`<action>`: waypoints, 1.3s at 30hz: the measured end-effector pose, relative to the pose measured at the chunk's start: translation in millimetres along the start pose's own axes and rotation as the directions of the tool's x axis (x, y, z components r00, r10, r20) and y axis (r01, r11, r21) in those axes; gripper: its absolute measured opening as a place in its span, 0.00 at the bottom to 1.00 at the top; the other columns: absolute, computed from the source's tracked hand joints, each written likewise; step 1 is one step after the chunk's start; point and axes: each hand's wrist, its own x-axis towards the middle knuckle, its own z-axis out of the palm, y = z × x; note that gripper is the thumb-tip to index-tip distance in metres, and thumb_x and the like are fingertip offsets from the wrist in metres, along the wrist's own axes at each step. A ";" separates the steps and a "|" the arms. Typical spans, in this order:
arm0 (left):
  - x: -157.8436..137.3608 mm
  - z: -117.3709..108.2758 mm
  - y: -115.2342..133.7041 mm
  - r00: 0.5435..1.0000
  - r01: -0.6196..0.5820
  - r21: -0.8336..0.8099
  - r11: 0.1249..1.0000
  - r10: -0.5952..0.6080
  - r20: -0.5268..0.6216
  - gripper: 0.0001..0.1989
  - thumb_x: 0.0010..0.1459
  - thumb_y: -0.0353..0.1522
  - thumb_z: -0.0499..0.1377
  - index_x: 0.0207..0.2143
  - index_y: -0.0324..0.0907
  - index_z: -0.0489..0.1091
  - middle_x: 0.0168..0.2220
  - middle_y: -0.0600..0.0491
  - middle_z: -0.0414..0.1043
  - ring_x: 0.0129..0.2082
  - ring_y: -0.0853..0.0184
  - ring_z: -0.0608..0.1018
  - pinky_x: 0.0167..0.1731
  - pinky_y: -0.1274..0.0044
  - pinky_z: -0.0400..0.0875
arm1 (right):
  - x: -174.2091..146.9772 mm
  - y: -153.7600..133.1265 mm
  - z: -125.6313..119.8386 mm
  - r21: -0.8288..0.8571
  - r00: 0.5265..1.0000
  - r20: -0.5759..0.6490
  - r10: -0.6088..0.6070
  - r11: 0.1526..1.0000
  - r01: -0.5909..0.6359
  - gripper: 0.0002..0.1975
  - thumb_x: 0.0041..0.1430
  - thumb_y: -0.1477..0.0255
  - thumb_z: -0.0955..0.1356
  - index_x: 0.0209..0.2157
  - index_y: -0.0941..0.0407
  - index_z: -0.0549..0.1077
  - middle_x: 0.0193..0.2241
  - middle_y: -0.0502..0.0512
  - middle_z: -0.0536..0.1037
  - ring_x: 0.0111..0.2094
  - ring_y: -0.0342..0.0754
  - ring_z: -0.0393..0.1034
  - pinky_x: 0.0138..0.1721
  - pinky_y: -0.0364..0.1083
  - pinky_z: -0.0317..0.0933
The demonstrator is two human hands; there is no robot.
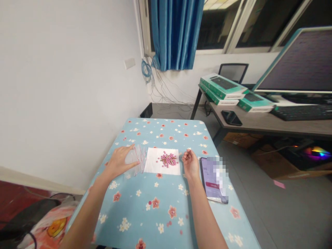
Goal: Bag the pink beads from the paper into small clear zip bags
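On the flowered blue tablecloth (145, 193) lies a white sheet of paper (153, 166) bearing a loose pile of small pink bead-like pieces (169, 159). Left of the paper, my left hand (120, 159) curves its thumb and fingers around a clear plastic container (136, 159) with pinkish edges; its exact shape is hard to make out. Beside the paper's right edge rests my right hand (190, 162), palm up, fingertips curled together. Whatever those fingers may hold is too small to tell.
A lit phone (211, 180) lies right of my right hand. Farther right, a desk (259, 121) carries green boxes (223, 86), a dark phone (231, 117), a keyboard (306, 111) and a monitor (298, 62). A white wall (77, 86) borders the table's left side.
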 end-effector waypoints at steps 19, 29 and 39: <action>-0.2 74.8 97.6 0.992 -0.119 -0.292 0.949 0.101 -0.075 0.29 0.54 0.42 0.59 0.55 0.43 0.59 0.48 0.47 0.70 0.47 0.59 0.70 0.47 0.64 0.64 | -16.8 -29.7 -20.7 -0.894 0.892 0.436 0.121 -0.059 0.445 0.15 0.51 0.66 0.63 0.36 0.58 0.76 0.27 0.54 0.75 0.27 0.47 0.67 0.30 0.44 0.56; -1.9 80.1 103.9 0.996 -0.086 -0.310 0.947 0.074 -0.049 0.27 0.53 0.42 0.60 0.53 0.43 0.61 0.45 0.48 0.71 0.45 0.59 0.71 0.46 0.66 0.64 | -21.6 -29.0 -14.6 -0.885 0.888 0.444 0.117 -0.094 0.455 0.12 0.52 0.66 0.63 0.31 0.55 0.76 0.25 0.52 0.74 0.26 0.46 0.66 0.28 0.43 0.53; -1.9 88.6 103.6 0.998 -0.066 -0.368 0.927 0.065 -0.014 0.26 0.51 0.41 0.61 0.52 0.45 0.61 0.47 0.49 0.70 0.47 0.59 0.69 0.47 0.65 0.63 | -29.2 -20.8 -7.5 -0.855 0.861 0.495 0.113 0.237 0.461 0.14 0.53 0.62 0.66 0.34 0.58 0.75 0.21 0.50 0.70 0.22 0.43 0.59 0.24 0.41 0.52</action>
